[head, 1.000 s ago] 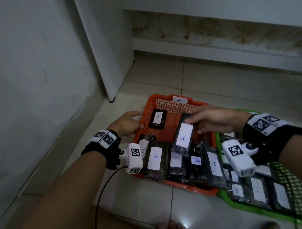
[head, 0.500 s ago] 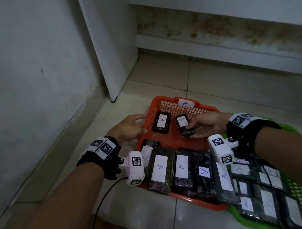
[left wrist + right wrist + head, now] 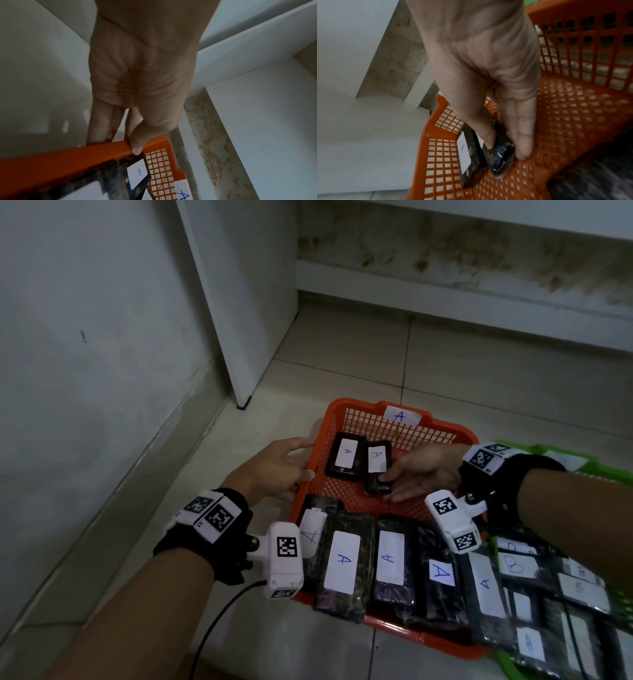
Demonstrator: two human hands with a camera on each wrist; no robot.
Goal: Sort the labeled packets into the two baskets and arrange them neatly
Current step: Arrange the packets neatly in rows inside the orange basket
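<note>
An orange basket tagged A stands on the floor. A row of several dark packets labelled A fills its near end. At its far end lies one A packet. Beside it is a second A packet, which my right hand pinches at its near end. In the right wrist view the thumb lies on that packet and the fingers sit at its side, on the basket floor. My left hand grips the basket's left rim, thumb over the edge.
A green basket with several B packets stands at the right, touching the orange one. A white wall and a cabinet corner close off the left. Bare floor tiles stretch beyond the baskets to the back wall.
My right hand has brought the A packet down from above the row to the basket's far floor, next to the packet lying there. The left hand has stayed on the rim.
</note>
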